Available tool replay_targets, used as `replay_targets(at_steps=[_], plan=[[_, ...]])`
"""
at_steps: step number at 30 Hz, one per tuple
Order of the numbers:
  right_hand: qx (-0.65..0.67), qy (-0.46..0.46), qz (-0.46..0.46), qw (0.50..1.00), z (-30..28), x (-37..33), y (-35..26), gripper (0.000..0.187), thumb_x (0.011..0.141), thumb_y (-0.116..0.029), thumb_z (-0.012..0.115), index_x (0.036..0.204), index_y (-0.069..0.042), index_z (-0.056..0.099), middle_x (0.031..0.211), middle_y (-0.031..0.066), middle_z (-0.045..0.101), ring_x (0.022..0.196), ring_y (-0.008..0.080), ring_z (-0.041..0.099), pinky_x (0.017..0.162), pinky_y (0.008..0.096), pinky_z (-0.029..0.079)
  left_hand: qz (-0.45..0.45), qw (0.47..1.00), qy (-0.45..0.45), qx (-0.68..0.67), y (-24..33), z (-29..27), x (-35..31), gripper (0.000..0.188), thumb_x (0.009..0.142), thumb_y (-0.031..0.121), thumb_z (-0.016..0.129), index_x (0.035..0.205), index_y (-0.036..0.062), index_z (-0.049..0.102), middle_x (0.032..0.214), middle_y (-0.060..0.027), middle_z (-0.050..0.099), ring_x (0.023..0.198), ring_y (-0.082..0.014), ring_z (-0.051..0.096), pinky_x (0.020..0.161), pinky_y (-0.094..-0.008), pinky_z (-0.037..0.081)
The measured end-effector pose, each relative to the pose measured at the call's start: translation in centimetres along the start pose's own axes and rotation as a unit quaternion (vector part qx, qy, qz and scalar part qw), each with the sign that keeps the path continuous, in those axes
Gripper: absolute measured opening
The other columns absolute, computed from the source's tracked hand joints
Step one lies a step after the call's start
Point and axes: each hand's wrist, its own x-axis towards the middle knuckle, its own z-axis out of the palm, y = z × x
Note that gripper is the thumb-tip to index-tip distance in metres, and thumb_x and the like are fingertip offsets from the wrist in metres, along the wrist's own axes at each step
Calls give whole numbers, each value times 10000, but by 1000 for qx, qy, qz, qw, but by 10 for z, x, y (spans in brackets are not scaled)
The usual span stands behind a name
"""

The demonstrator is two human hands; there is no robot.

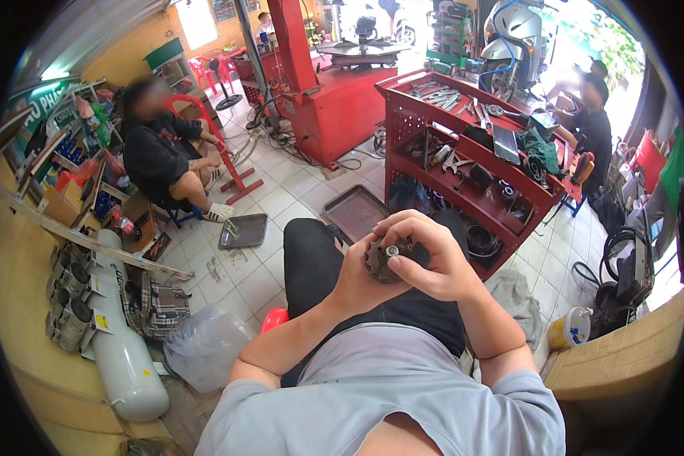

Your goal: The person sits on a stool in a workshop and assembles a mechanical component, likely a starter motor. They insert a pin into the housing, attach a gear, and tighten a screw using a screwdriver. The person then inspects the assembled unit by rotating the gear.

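Above my lap, my left hand (pixel 355 283) is closed around a dark, round metal part with a notched, gear-like rim (pixel 375 263). My right hand (pixel 442 262) curls over the same part from the other side. Its thumb and fingers close on a small, light metal cylinder (pixel 391 251) at the part's middle. Whether the cylinder sits inside the notched part or only against it, I cannot tell. My fingers hide much of the part's right side.
A red tool cart (pixel 463 163) with wrenches stands ahead to the right. Metal trays (pixel 245 231) lie on the tiled floor. One person (pixel 167 148) sits at the left, another (pixel 594 125) at the right. A grey tank (pixel 125 342) lies on the left, and a white bucket (pixel 566 330) stands on the right.
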Motion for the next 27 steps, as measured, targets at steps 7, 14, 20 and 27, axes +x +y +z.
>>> replay_targets(at_steps=[7,14,20,27], plan=[[24,22,62,998,5,-3,-1,235,803,-124,659,965,3,546,1024,116,600,933,196,579,819,318,452,-18,1000,-3,21,-4,-2,-3,463,656,118,809,1024,7,552,907,-32,608,816,-83,582,724,-247,488],[44,41,18,998,5,1,-6,246,792,-97,676,979,4,552,1004,125,604,926,222,602,801,317,471,9,1000,7,4,-3,-1,1,462,664,111,801,1037,2,553,908,-36,620,811,-92,598,712,-246,493],[2,4,12,1000,2,0,2,263,800,-111,653,1001,17,544,1048,131,596,961,203,573,843,325,446,-6,1000,1,9,0,-1,0,457,669,118,798,1041,6,557,915,-33,622,825,-94,597,729,-248,490],[41,29,66,997,5,0,-9,259,792,-76,658,1019,4,563,1011,135,601,944,236,589,822,328,471,1,1000,5,13,-1,-2,2,474,661,129,802,1046,10,553,911,-37,621,821,-91,597,720,-249,491]])
